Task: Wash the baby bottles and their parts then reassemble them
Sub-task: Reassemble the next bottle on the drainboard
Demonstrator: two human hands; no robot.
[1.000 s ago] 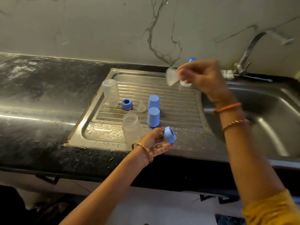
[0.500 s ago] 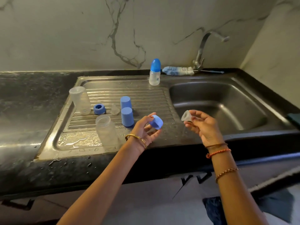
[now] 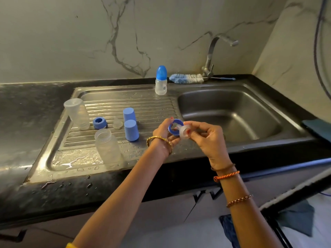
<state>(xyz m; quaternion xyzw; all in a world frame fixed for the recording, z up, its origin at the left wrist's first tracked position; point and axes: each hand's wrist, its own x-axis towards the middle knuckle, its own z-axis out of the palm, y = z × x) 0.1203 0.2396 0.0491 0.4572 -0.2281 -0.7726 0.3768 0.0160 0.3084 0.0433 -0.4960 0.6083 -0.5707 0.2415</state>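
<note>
Fingers of the left hand (image 3: 163,133) grip the ring (image 3: 174,127) open toward 3 o'clock, so the right hand (image 3: 208,138) can push its pinched nipple (image 3: 184,132) through.

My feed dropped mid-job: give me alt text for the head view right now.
Above the sink's front edge, the left hand holds a blue collar ring while the right hand pinches a clear nipple against it. On the wet drainboard stand two open bottles, two blue caps, another ring and nipple, and one assembled bottle.
</note>
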